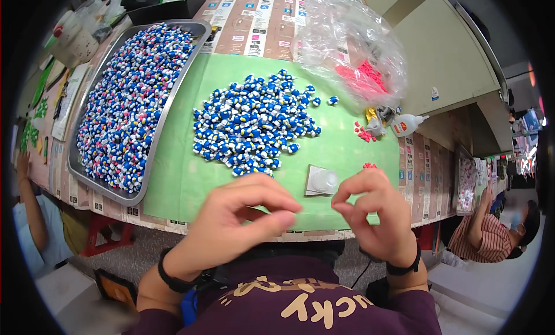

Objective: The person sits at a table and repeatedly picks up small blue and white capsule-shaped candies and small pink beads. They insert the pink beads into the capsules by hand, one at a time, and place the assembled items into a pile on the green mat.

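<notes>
My left hand [245,211] hovers over the near edge of the green mat [178,187], thumb and fingertips pinched together. My right hand [376,213] faces it a short gap away, also pinched. What either one holds, if anything, is too small to make out. Just beyond and between them stands a small clear plastic cup [325,181] on a whitish square plate [313,174]. A heap of small blue-and-white painted pieces [251,121] with yellow spots lies on the mat beyond my left hand. Small pinkish-red pieces [370,165] sit right behind my right hand.
At left is a metal tray [149,161] full of similar pieces, some with pink. A clear plastic bag [324,31] holds pink pieces at the far right, near more red bits [364,131] and a white squeeze bottle [406,125]. Other people sit at both sides.
</notes>
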`<state>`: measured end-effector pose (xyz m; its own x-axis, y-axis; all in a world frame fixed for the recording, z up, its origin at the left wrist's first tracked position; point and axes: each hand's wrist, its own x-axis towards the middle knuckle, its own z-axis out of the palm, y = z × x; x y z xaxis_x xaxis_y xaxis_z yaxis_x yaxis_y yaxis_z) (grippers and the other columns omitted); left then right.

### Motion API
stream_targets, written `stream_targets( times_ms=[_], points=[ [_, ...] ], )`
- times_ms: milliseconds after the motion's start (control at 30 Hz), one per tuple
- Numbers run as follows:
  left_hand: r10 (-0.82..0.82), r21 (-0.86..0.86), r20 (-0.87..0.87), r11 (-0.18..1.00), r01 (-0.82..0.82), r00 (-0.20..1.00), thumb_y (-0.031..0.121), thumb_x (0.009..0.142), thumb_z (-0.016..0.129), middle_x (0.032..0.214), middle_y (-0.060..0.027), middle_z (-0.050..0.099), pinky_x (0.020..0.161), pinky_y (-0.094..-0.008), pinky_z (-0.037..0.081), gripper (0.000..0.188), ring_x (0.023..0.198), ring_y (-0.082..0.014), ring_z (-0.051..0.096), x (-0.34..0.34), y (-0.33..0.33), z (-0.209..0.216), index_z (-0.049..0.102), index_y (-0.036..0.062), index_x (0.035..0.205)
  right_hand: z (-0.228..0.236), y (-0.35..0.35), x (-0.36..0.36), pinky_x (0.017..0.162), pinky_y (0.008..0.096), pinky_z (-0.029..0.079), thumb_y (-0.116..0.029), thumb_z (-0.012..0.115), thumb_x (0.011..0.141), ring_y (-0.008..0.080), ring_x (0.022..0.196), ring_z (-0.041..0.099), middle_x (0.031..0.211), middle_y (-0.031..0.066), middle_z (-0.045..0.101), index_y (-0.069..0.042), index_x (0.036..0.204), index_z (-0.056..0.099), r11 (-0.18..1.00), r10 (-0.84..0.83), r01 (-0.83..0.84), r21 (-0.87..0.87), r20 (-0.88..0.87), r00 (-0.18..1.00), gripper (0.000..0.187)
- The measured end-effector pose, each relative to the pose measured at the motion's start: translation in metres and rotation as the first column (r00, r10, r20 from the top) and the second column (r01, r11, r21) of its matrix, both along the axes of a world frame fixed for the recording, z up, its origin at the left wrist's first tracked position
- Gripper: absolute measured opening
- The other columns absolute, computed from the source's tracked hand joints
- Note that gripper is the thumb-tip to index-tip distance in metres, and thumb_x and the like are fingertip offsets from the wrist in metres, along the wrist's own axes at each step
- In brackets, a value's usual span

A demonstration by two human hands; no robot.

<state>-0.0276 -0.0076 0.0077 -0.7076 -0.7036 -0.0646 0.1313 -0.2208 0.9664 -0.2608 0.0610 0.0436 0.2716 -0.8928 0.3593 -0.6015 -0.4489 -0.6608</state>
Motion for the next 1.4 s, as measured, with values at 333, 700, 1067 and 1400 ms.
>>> stream_targets(
  times_ms=[333, 700, 1067, 1400],
  points=[
    [-0.016, 0.283, -0.189, 0.956, 0.07, 0.982, -0.005, 0.087, 0.069, 0.097, -0.0093, 0.06, 0.074, -0.0264, 0.058, 0.012, 0.086, -0.0162, 0.066, -0.01, 0.004, -0.004, 0.069, -0.0036, 0.099, 0.004, 0.001, 0.024, 0.088, 0.042, 0.046, 0.005, 0.074, 0.075, 0.0201, 0.081, 0.064, 0.093, 0.0055, 0.069, -0.01, 0.086, 0.055, 0.991, 0.018, -0.019, -0.132, -0.012, 1.0, 0.026],
    [0.253, -0.757, 0.075, 0.644, -0.11, 0.964, -0.004, 0.075, 0.077, 0.09, -0.0112, 0.063, 0.061, -0.0288, 0.051, 0.02, 0.075, -0.021, 0.064, -0.014, 0.016, -0.006, 0.067, 0.0004, 0.092, 0.004, 0.005, 0.03, 0.083, 0.0334, 0.047, 0.009, 0.069, 0.081, 0.0222, 0.082, 0.062, 0.091, 0.0077, 0.064, -0.006, 0.083, 0.048, 0.898, -0.204, 0.008, 0.44, 0.4, 0.894, 0.026],
    [0.228, -0.62, 0.109, 0.777, -0.113, 0.968, -0.008, 0.077, 0.074, 0.092, -0.0111, 0.064, 0.066, -0.0277, 0.054, 0.021, 0.08, -0.0196, 0.067, -0.012, 0.008, -0.007, 0.068, 0.0007, 0.094, 0.004, -0.016, -0.01, 0.084, 0.0353, 0.042, 0.011, 0.058, 0.077, 0.0252, 0.081, 0.061, 0.083, 0.0068, 0.061, -0.006, 0.081, 0.045, 0.914, -0.21, 0.171, 0.368, 0.066, 0.976, 0.022],
    [0.095, 0.123, -0.04, 0.988, -0.09, 0.995, -0.007, 0.087, 0.066, 0.107, -0.0087, 0.059, 0.081, -0.026, 0.058, 0.022, 0.094, -0.0139, 0.064, 0.008, 0.001, -0.01, 0.067, -0.0033, 0.108, -0.011, -0.028, -0.026, 0.087, 0.034, 0.038, 0.002, 0.066, 0.081, 0.024, 0.076, 0.054, 0.079, 0.0034, 0.058, -0.007, 0.078, 0.044, 0.915, -0.085, 0.184, 0.359, -0.274, 0.958, 0.025]
  ],
)
